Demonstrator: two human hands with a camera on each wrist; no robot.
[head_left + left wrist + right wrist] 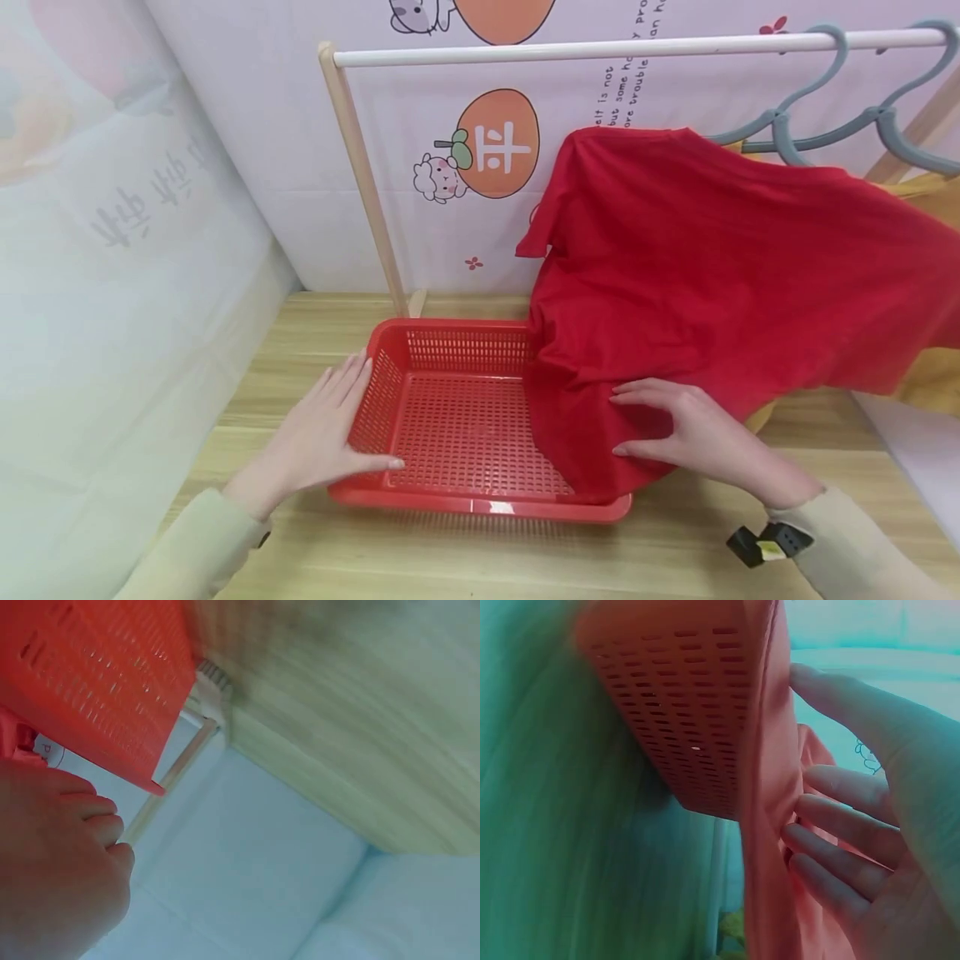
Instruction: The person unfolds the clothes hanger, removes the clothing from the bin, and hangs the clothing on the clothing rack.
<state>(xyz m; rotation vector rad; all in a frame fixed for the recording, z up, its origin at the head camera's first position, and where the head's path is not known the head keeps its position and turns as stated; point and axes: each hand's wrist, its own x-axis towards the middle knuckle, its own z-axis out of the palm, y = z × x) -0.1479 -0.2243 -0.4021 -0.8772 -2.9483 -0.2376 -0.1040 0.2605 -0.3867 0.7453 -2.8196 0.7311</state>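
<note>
A red T-shirt (pixel 720 267) hangs at the right, its lower part draped over the right side of a red plastic basket (pixel 480 505). My left hand (pixel 311 433) is at the basket's left side, fingers extended along the rim and thumb spread out over the front left corner. In the right wrist view, the fingertips of my right hand (pixel 877 832) are right at the cloth beside the basket wall. From the head view that right hand (pixel 693 429) appears over the shirt's lower edge, thumb and fingers apart with no cloth pinched between them.
A clothes rack with a white rail (pixel 562 52) and a wooden post (pixel 367 183) stands behind the basket. Grey-blue hangers (pixel 813 92) hang from it at the right, with a yellow garment (pixel 930 375) partly behind the shirt. Printed sheeting (pixel 315 208) lines the back and left of the wooden tabletop (pixel 420 558).
</note>
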